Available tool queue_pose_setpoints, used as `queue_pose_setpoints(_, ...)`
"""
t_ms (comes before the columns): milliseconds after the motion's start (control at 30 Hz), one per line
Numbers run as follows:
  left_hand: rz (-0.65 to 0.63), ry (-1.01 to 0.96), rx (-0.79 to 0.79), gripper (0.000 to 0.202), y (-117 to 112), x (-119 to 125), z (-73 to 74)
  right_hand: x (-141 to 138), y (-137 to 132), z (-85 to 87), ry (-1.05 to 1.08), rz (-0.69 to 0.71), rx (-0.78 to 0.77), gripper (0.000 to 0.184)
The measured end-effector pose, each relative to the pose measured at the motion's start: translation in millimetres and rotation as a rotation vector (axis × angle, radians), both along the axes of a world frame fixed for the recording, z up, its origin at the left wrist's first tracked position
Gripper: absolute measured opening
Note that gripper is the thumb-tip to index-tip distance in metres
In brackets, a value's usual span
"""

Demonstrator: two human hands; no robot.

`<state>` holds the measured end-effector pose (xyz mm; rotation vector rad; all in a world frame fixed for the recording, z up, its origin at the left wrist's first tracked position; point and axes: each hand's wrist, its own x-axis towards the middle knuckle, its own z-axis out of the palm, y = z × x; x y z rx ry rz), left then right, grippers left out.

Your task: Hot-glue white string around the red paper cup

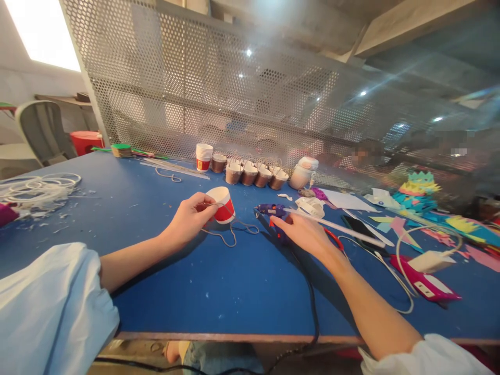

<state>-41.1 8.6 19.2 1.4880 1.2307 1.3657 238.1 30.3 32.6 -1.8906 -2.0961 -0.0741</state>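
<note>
My left hand (194,215) is closed at the rim of a red and white paper cup (224,213), which tilts with its mouth toward me. A thin brown cord (233,237) runs from these fingers across the cup's side and lies in loops on the table. To the right, my right hand (302,229) is wrapped round a blue hot glue gun (271,209), its nozzle pointing left toward the cup. A long whitish glue stick (339,227) sticks out of the gun's back, above my wrist. The gun's handle is mostly hidden by my hand.
Behind the cup stand a paper cup stack (203,157), several brown-wrapped cups (249,174) and a whitish jar (303,173). A black cable (311,291) crosses the table's front edge. A pink power strip (427,281), a phone (361,232) and paper scraps lie right; coiled white cord (42,187) lies left.
</note>
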Motion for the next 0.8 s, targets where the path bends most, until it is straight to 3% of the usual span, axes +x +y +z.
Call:
queue_pose_setpoints(67,0.009,-0.022,-0.011,0.027,2.4,-0.8,-1.9,-0.5,-10.5,6.1,-0.066,-0.018,-0.009,0.059)
queue_pose_setpoints(133,0.007,-0.024,-0.008,0.026,3.3,-0.8,-3.7,-7.1,-21.1,8.9,-0.038,0.071,-0.01,0.057)
queue_pose_setpoints(300,-0.023,0.077,0.062,0.021,-4.9,5.0,-5.8,-45.1,-37.9,-0.9,0.263,0.563,0.153,0.018)
queue_pose_setpoints(400,-0.059,0.171,0.131,0.016,-15.4,11.8,-6.4,-63.8,-37.6,-12.2,0.338,0.735,0.346,0.009)
queue_pose_setpoints(567,-0.146,0.242,0.235,0.013,-28.2,20.4,-8.6,-70.0,-33.6,-22.6,0.354,0.736,0.493,0.009)
queue_pose_setpoints(800,-0.189,0.26,0.259,0.009,-33.1,23.8,-8.4,-68.7,-37.7,-21.1,0.273,0.714,0.625,0.011)
